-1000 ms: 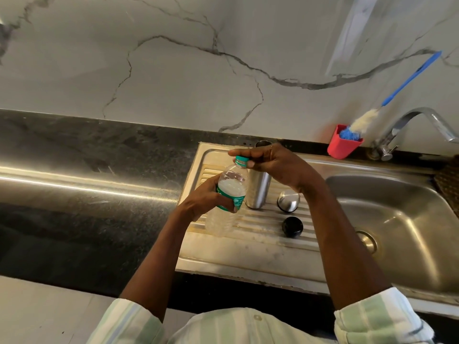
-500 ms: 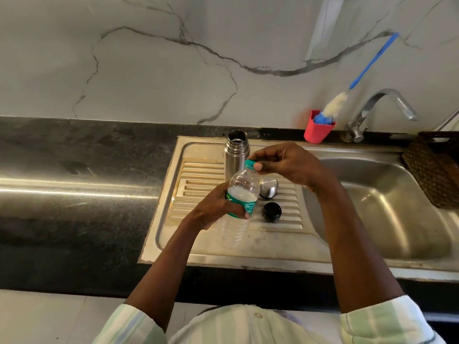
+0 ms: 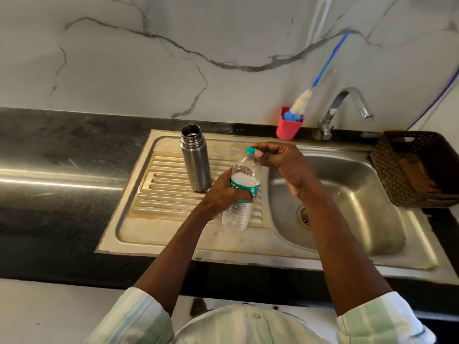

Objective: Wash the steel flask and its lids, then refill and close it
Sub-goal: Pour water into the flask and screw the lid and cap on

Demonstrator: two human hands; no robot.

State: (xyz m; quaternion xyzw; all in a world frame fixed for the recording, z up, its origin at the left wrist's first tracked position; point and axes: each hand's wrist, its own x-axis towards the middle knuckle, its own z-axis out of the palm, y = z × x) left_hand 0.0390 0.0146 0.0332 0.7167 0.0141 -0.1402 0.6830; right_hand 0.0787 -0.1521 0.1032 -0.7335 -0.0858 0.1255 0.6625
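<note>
The steel flask (image 3: 196,158) stands upright and uncapped on the ribbed draining board (image 3: 159,194). In front of it, over the board's right edge, my left hand (image 3: 222,192) grips a clear plastic water bottle (image 3: 241,194) around its green label. My right hand (image 3: 278,157) pinches the bottle's green cap (image 3: 250,151) at the top. The bottle tilts slightly right. The flask's two lids are hidden behind my hands and the bottle.
The steel sink basin (image 3: 347,194) lies to the right, with a tap (image 3: 347,105) behind it. A red cup (image 3: 288,126) holding a blue-handled brush (image 3: 320,78) stands at the back edge. A brown woven basket (image 3: 417,167) sits far right. Black counter (image 3: 62,170) extends left.
The view shifted left and closer. My hands and the bottle now sit to the right of the flask, covering the two lids seen earlier; my right hand stays on the cap.
</note>
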